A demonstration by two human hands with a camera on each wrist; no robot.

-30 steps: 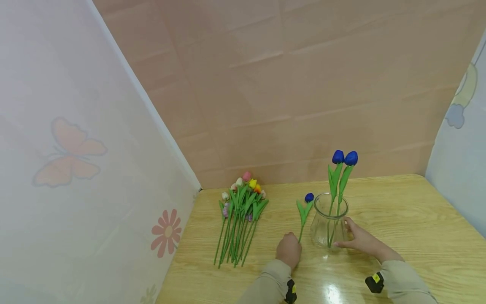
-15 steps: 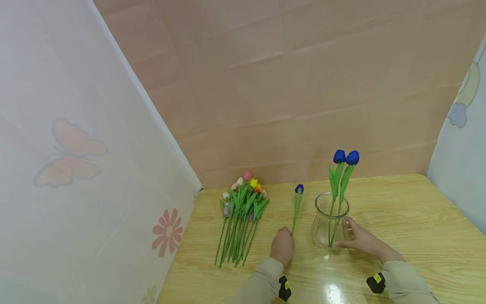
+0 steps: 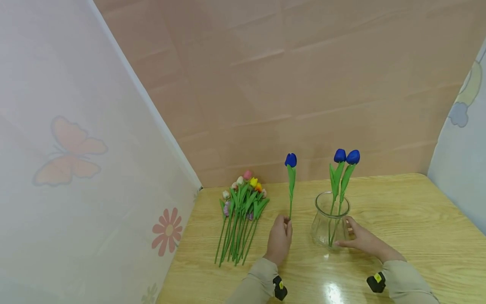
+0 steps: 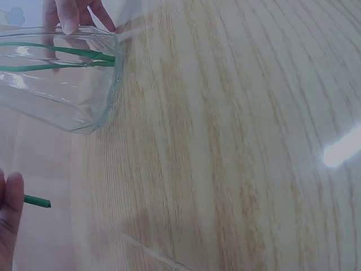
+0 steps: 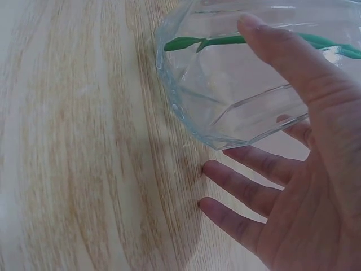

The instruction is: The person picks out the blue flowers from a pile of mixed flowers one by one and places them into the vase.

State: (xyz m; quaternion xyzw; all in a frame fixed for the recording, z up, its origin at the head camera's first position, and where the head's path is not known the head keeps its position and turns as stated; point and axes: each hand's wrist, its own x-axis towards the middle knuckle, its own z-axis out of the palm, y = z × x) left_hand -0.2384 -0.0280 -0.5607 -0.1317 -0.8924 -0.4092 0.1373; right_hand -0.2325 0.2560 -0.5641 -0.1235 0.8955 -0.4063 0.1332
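My left hand (image 3: 279, 240) pinches a blue tulip (image 3: 290, 160) by its green stem, holding it upright left of the vase. In the left wrist view, the stem's cut end (image 4: 38, 201) sticks out past the fingertips. A clear glass vase (image 3: 320, 228) stands on the table with two blue tulips (image 3: 340, 177) in it. My right hand (image 3: 360, 242) rests against the vase's right side. In the right wrist view, the thumb (image 5: 293, 53) lies along the glass, while the other fingers (image 5: 242, 186) are spread and nearly straight by its base.
Left of the left hand, a bunch of tulips (image 3: 239, 211) in pink, white, yellow, orange and purple lies on the wooden table (image 3: 398, 219). A brown backdrop (image 3: 265, 105) rises behind the table, and a pale patterned panel (image 3: 114, 190) borders its left side.
My left hand has lifted the blue tulip from low over the table to upright, moving slightly left and away from me. The right hand and the vase have stayed in place.
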